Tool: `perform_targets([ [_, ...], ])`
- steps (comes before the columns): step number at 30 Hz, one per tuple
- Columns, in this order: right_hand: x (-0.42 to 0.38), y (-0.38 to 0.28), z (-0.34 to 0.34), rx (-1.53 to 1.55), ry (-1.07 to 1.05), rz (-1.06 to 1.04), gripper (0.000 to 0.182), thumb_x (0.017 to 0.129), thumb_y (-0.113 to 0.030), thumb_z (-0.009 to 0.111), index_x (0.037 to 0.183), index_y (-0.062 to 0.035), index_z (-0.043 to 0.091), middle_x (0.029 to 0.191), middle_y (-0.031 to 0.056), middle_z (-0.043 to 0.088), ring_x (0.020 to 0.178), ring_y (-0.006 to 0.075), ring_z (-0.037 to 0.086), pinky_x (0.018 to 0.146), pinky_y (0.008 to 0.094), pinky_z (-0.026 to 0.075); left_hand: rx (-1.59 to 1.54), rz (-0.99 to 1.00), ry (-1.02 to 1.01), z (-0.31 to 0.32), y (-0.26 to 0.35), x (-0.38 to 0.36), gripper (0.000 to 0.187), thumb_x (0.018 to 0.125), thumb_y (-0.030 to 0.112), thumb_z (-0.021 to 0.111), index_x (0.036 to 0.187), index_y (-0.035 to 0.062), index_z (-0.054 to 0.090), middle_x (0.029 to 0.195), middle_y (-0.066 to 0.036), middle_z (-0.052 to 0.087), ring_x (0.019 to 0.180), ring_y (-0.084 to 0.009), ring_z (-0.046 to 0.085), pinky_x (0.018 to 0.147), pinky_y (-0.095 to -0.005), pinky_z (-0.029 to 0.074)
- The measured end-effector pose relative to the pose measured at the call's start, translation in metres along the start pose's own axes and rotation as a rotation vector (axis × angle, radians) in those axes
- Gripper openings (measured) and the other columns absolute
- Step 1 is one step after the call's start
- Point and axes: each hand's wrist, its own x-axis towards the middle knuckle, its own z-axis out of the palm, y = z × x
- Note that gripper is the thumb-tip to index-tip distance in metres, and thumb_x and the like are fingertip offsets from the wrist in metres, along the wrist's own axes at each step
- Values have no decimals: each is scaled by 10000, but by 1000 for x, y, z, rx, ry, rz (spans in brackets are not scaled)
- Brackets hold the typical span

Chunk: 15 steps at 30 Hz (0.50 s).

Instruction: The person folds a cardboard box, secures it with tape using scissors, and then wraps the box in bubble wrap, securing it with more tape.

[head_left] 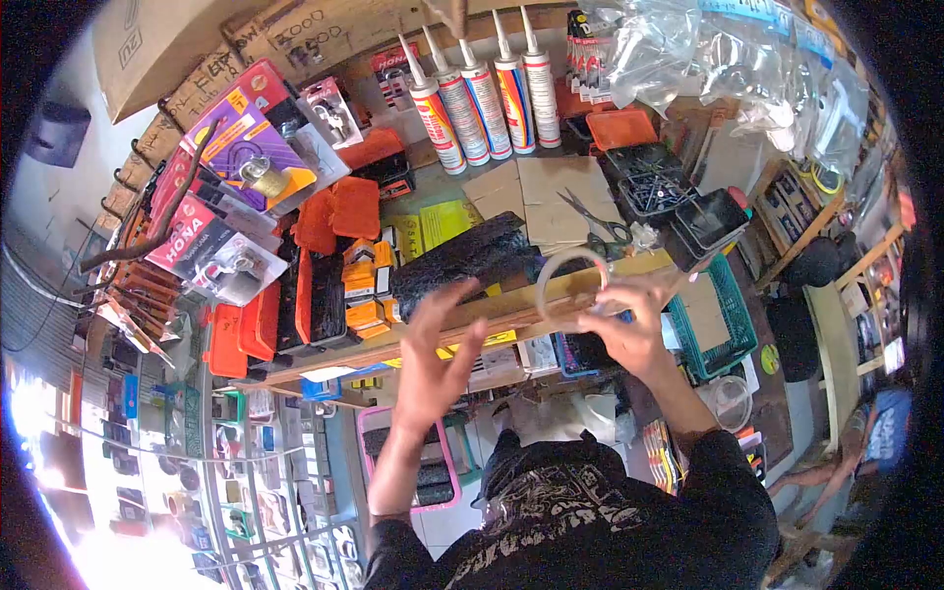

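Note:
My right hand [634, 323] pinches a pale, see-through ring that looks like a roll of clear tape [547, 279], held up over the wooden counter edge. My left hand [433, 362] is raised with fingers apart and nothing in it. Just beyond the left hand lies a long bundle wrapped in black plastic [462, 264]. Scissors [616, 232] with dark handles rest on flat cardboard pieces [560, 187] beyond the tape roll.
Several sealant tubes [482, 106] stand at the back. Orange and black boxes [320, 285] and carded padlocks [264, 177] crowd the left. On the right are a bin of screws [657, 192], a green basket [749, 320] and hanging clear bags [737, 69]. Another person's arm [848, 457] shows at far right.

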Motion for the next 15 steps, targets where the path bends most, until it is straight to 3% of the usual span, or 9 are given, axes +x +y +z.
perform_targets([
  [1, 0, -7, -2, -5, 2, 5, 248, 690, -158, 840, 921, -222, 780, 1095, -19, 612, 1081, 236, 553, 920, 433, 408, -287, -171, -77, 3, 12, -8, 512, 932, 173, 712, 1379, -11, 541, 1291, -190, 623, 1157, -290, 619, 1011, -423, 474],
  [3, 3, -20, -7, 36, 58, -122, 267, 662, -197, 862, 913, -241, 780, 1093, -31, 611, 1069, 221, 558, 925, 435, 418, -661, -271, -93, 14, 32, -20, 587, 961, 211, 696, 1444, -30, 468, 1298, -179, 626, 1137, -224, 632, 1008, -383, 481],
  [4, 4, -23, -13, 45, -14, -159, 295, 647, -220, 882, 922, -257, 782, 1093, -43, 611, 1057, 210, 564, 931, 435, 430, -700, -244, -91, 17, 40, -23, 570, 975, 173, 671, 1460, -34, 452, 1258, -168, 666, 1089, -210, 666, 970, -361, 511],
  [7, 8, -32, -20, 32, 26, -234, 332, 640, -226, 897, 952, -267, 790, 1101, -50, 606, 1041, 208, 566, 936, 429, 436, -674, -264, -108, 20, 51, -34, 534, 979, 100, 648, 1462, -28, 458, 1188, -168, 711, 1008, -211, 706, 898, -340, 547],
  [8, 13, -35, -28, -8, 36, -274, 349, 637, -262, 916, 963, -265, 792, 1107, -53, 595, 1024, 203, 560, 927, 433, 443, -494, -86, -5, 23, 51, -33, 467, 971, 34, 634, 1418, -33, 518, 1118, -181, 737, 942, -206, 726, 849, -321, 562],
  [9, 16, -39, -33, -8, 38, -276, 349, 637, -262, 916, 963, -265, 792, 1107, -53, 595, 1024, 203, 560, 927, 433, 443, -492, -84, -4, 23, 50, -37, 467, 971, 34, 634, 1418, -33, 518, 1118, -181, 737, 942, -206, 726, 849, -321, 562],
  [12, 17, -46, -46, 193, 179, -174, 403, 637, -423, 921, 977, -263, 777, 1113, -23, 582, 991, 206, 550, 909, 453, 451, -436, -23, 81, 17, 54, -50, 384, 954, 12, 647, 1335, -25, 609, 1065, -186, 750, 974, -222, 722, 881, -328, 553],
  [15, 31, -38, -72, 454, 89, -105, 388, 767, -385, 851, 1060, -154, 746, 1081, 68, 651, 982, 246, 605, 861, 427, 469, -450, 59, 80, 20, 57, -59, 404, 955, 28, 653, 1355, -1, 602, 1056, -191, 751, 958, -228, 727, 874, -327, 554],
])
